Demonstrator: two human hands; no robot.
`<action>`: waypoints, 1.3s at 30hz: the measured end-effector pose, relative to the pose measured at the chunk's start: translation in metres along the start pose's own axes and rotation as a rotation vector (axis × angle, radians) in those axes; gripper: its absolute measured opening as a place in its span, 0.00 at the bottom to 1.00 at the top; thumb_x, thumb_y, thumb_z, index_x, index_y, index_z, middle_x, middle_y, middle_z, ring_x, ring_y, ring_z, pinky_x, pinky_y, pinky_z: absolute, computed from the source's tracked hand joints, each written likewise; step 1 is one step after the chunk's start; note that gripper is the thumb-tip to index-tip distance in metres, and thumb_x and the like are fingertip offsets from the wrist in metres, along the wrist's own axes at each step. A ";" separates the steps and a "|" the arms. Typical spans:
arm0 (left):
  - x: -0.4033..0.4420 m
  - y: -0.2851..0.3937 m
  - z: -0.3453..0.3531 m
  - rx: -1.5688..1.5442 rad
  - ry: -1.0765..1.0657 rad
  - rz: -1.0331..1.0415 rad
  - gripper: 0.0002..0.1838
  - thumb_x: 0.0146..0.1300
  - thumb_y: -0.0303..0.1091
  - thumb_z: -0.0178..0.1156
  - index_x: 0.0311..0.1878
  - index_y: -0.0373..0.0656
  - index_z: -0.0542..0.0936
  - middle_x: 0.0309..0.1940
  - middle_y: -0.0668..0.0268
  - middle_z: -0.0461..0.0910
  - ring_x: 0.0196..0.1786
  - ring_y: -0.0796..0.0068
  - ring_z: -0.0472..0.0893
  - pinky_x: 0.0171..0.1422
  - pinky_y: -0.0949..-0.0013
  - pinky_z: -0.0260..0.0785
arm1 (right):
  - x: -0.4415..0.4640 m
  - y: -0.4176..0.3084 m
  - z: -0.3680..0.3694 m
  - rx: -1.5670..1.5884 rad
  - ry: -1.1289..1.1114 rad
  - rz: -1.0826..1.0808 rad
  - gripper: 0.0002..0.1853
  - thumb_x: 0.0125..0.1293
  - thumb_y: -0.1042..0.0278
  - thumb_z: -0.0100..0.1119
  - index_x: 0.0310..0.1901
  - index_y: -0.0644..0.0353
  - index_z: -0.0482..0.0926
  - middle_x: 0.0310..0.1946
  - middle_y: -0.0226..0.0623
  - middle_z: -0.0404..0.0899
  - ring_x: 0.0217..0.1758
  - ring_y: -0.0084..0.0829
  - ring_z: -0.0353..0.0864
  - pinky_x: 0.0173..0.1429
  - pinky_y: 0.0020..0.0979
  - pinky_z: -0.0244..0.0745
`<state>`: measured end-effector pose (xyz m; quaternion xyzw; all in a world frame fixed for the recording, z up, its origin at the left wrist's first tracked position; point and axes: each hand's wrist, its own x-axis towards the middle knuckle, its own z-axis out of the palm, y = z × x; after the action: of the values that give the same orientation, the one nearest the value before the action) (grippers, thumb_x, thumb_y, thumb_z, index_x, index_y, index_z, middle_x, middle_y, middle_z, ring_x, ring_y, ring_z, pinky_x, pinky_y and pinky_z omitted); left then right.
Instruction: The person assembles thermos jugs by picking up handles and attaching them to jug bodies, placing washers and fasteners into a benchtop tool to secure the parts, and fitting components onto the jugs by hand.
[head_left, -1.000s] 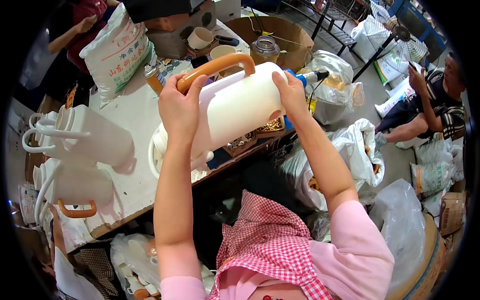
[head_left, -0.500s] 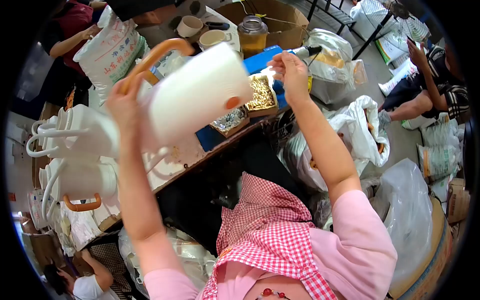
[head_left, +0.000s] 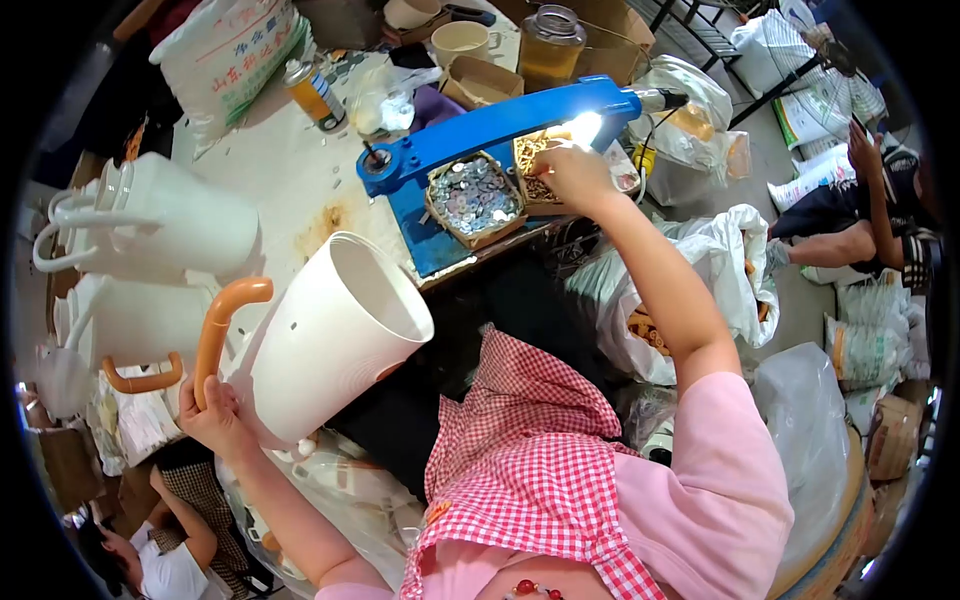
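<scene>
My left hand (head_left: pixel 215 415) is closed round the lower end of a curved orange handle (head_left: pixel 215 330) at the side of a white plastic can (head_left: pixel 320 345). The can is tilted, its open mouth facing up and right; a small dark hole shows in its wall. At a cardboard box (head_left: pixel 545 208) of small gold-coloured metal pieces, my right hand (head_left: pixel 578 178) has its fingers bent together at the pieces; what they pinch is too small to make out. Beside it stands a box of silver washers (head_left: pixel 478 195), under a blue metal arm (head_left: pixel 480 130) with a lit lamp.
White cans (head_left: pixel 180 220) with orange handles lie stacked at the left of the table (head_left: pixel 290 190). A spray can (head_left: pixel 315 95), a jar of yellow liquid (head_left: pixel 550 45) and a printed sack (head_left: pixel 230 65) stand farther back. Bags of orange parts (head_left: pixel 650 330) sit at right. Other people are nearby.
My left hand has lowered the white can toward me and turned its open mouth up. My right hand has moved down to the box of gold-coloured pieces.
</scene>
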<state>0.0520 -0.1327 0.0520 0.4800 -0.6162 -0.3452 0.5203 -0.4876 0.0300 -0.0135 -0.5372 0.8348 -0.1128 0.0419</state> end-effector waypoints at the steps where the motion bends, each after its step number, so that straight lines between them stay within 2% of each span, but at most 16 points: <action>1: -0.004 -0.006 -0.001 -0.017 -0.016 -0.003 0.13 0.67 0.36 0.71 0.44 0.36 0.80 0.23 0.75 0.72 0.22 0.87 0.67 0.23 0.80 0.54 | -0.001 0.001 0.001 -0.015 0.017 -0.021 0.06 0.63 0.64 0.61 0.38 0.50 0.86 0.40 0.35 0.87 0.48 0.40 0.86 0.50 0.44 0.79; 3: -0.011 -0.005 0.004 -0.022 -0.014 -0.031 0.13 0.66 0.34 0.71 0.44 0.36 0.81 0.25 0.75 0.74 0.22 0.87 0.67 0.25 0.81 0.56 | -0.006 0.006 -0.003 -0.043 0.038 -0.045 0.05 0.62 0.64 0.62 0.37 0.51 0.86 0.38 0.36 0.87 0.46 0.41 0.86 0.49 0.44 0.79; 7: -0.018 0.000 0.009 -0.018 0.004 -0.057 0.12 0.62 0.30 0.72 0.43 0.37 0.81 0.27 0.75 0.75 0.24 0.89 0.68 0.27 0.82 0.58 | -0.019 0.000 -0.010 0.180 0.220 0.020 0.06 0.59 0.65 0.63 0.35 0.56 0.84 0.29 0.41 0.85 0.36 0.46 0.86 0.42 0.45 0.78; 8: -0.019 0.001 0.010 -0.019 0.031 -0.058 0.12 0.62 0.30 0.72 0.43 0.37 0.81 0.27 0.75 0.75 0.24 0.89 0.68 0.27 0.82 0.58 | -0.023 -0.002 -0.012 0.267 0.246 0.052 0.07 0.59 0.66 0.64 0.37 0.56 0.85 0.28 0.41 0.85 0.34 0.45 0.86 0.41 0.43 0.79; 10: -0.023 0.003 0.016 -0.005 -0.015 0.003 0.16 0.64 0.39 0.72 0.44 0.37 0.80 0.22 0.76 0.72 0.23 0.89 0.67 0.26 0.82 0.55 | -0.028 0.003 -0.010 0.159 0.294 0.029 0.08 0.59 0.66 0.65 0.40 0.55 0.86 0.29 0.41 0.85 0.31 0.40 0.86 0.39 0.39 0.79; 11: -0.023 0.004 0.017 -0.015 -0.019 0.027 0.18 0.62 0.40 0.74 0.43 0.37 0.80 0.23 0.76 0.73 0.23 0.89 0.67 0.27 0.82 0.56 | -0.032 0.003 -0.011 0.154 0.293 0.016 0.08 0.59 0.66 0.65 0.40 0.55 0.86 0.29 0.41 0.85 0.31 0.40 0.86 0.39 0.39 0.79; 14: -0.024 -0.001 0.018 -0.045 -0.018 0.032 0.18 0.62 0.40 0.74 0.43 0.37 0.80 0.23 0.77 0.73 0.23 0.89 0.67 0.27 0.82 0.56 | -0.029 -0.023 -0.034 0.329 0.223 0.074 0.07 0.62 0.69 0.67 0.41 0.59 0.86 0.30 0.37 0.87 0.31 0.30 0.86 0.41 0.31 0.79; 16: -0.026 -0.001 0.015 -0.041 0.002 -0.027 0.17 0.58 0.36 0.76 0.42 0.37 0.80 0.27 0.76 0.75 0.27 0.88 0.69 0.31 0.82 0.59 | -0.021 -0.073 -0.048 0.882 0.306 -0.022 0.06 0.66 0.72 0.66 0.42 0.64 0.86 0.32 0.33 0.88 0.34 0.20 0.85 0.43 0.25 0.79; 18: -0.023 0.002 0.017 -0.040 0.014 -0.070 0.16 0.55 0.32 0.78 0.41 0.37 0.81 0.31 0.75 0.77 0.31 0.87 0.71 0.35 0.81 0.63 | 0.001 -0.118 -0.060 1.172 0.269 -0.096 0.05 0.68 0.74 0.66 0.41 0.67 0.85 0.35 0.31 0.87 0.39 0.17 0.83 0.47 0.22 0.78; 21: -0.027 0.008 0.015 -0.057 -0.012 -0.098 0.17 0.54 0.32 0.78 0.42 0.36 0.81 0.33 0.74 0.78 0.34 0.85 0.73 0.39 0.80 0.67 | 0.040 -0.158 -0.053 1.266 0.267 -0.223 0.05 0.69 0.75 0.64 0.43 0.67 0.85 0.38 0.32 0.88 0.41 0.18 0.84 0.49 0.22 0.78; 24: -0.028 0.002 0.014 -0.036 -0.007 -0.096 0.18 0.53 0.32 0.78 0.42 0.36 0.81 0.34 0.73 0.79 0.36 0.84 0.74 0.42 0.78 0.69 | 0.058 -0.165 -0.042 1.315 0.136 -0.198 0.06 0.70 0.76 0.63 0.45 0.68 0.84 0.39 0.33 0.88 0.42 0.18 0.83 0.50 0.22 0.77; 29: -0.029 0.005 0.015 -0.045 -0.010 -0.081 0.17 0.51 0.27 0.77 0.43 0.36 0.81 0.35 0.71 0.80 0.37 0.82 0.77 0.43 0.76 0.72 | 0.062 -0.167 -0.044 1.319 0.108 -0.195 0.05 0.69 0.76 0.64 0.44 0.68 0.84 0.37 0.33 0.88 0.40 0.19 0.84 0.49 0.22 0.78; 32: -0.028 0.025 0.027 0.003 0.015 -0.166 0.18 0.47 0.21 0.75 0.43 0.37 0.82 0.37 0.66 0.83 0.39 0.76 0.82 0.45 0.71 0.78 | 0.060 -0.169 -0.056 1.027 0.179 -0.186 0.06 0.66 0.73 0.68 0.39 0.66 0.85 0.31 0.30 0.84 0.36 0.17 0.80 0.42 0.22 0.74; 33: -0.029 0.019 0.027 0.011 -0.005 -0.216 0.18 0.47 0.23 0.76 0.42 0.38 0.83 0.37 0.65 0.83 0.39 0.77 0.82 0.44 0.72 0.78 | 0.066 -0.158 -0.051 0.889 0.157 -0.234 0.07 0.67 0.73 0.66 0.43 0.66 0.84 0.34 0.30 0.83 0.38 0.20 0.81 0.47 0.24 0.77; 37: -0.028 0.041 0.036 0.071 -0.062 -0.043 0.19 0.48 0.32 0.81 0.40 0.38 0.82 0.29 0.69 0.81 0.33 0.80 0.77 0.39 0.73 0.74 | 0.081 -0.136 -0.043 0.908 0.108 -0.270 0.06 0.72 0.73 0.62 0.45 0.64 0.84 0.39 0.33 0.85 0.40 0.22 0.83 0.45 0.24 0.78; 39: -0.028 0.045 0.037 -0.120 -0.124 -0.208 0.20 0.48 0.28 0.82 0.41 0.36 0.83 0.33 0.69 0.83 0.36 0.84 0.80 0.40 0.77 0.75 | 0.087 -0.124 -0.035 0.952 0.056 -0.378 0.09 0.75 0.70 0.58 0.51 0.62 0.82 0.45 0.31 0.85 0.48 0.22 0.83 0.52 0.25 0.77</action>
<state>0.0050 -0.0954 0.0771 0.4873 -0.5722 -0.4624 0.4704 -0.4203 -0.0931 0.0543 -0.5971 0.5800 -0.5003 0.2381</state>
